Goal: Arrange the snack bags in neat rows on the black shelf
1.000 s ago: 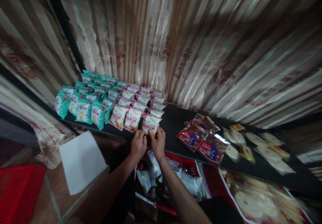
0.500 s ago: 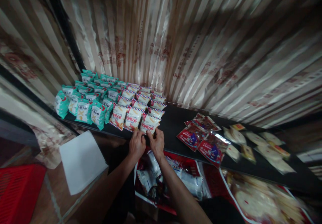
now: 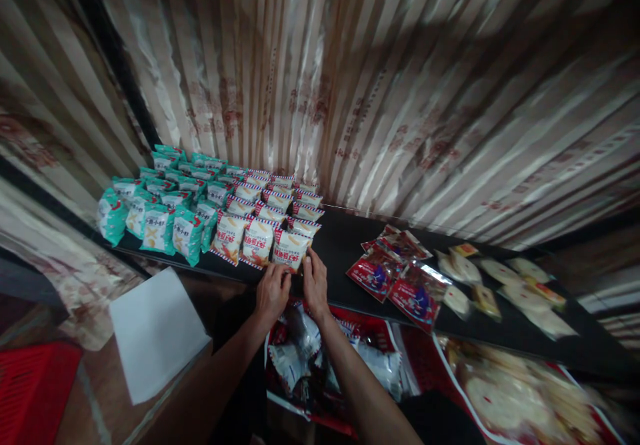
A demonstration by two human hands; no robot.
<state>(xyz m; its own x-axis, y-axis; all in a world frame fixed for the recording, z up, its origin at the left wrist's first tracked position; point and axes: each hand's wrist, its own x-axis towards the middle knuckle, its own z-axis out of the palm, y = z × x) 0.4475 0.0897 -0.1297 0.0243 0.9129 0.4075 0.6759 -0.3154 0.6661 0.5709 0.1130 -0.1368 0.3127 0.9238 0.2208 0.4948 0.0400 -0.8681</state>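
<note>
Both my hands are at the front right white snack bag (image 3: pixel 289 250), which stands upright at the end of the front row. My left hand (image 3: pixel 273 292) has its fingers bent at the bag's lower edge. Against the bag's right side lies my right hand (image 3: pixel 315 282), so the bag is held between the two. Behind and left of it are several like white bags (image 3: pixel 257 240) with striped edges, in rows. Further left stand several rows of teal snack bags (image 3: pixel 159 227). All rest on a black shelf (image 3: pixel 335 258).
Red packets (image 3: pixel 374 270) and pale round packaged items (image 3: pixel 500 272) lie on the shelf to the right. Below are a red container of wrapped bags (image 3: pixel 293 365) and another of pale packages (image 3: pixel 505 398). A white box (image 3: pixel 157 332) and red crate (image 3: pixel 35 392) sit at lower left. Curtain (image 3: pixel 360 98) hangs behind.
The right hand has shifted from the bag's front lower corner to its right side. The left hand stays at the lower edge. The view has shifted slightly.
</note>
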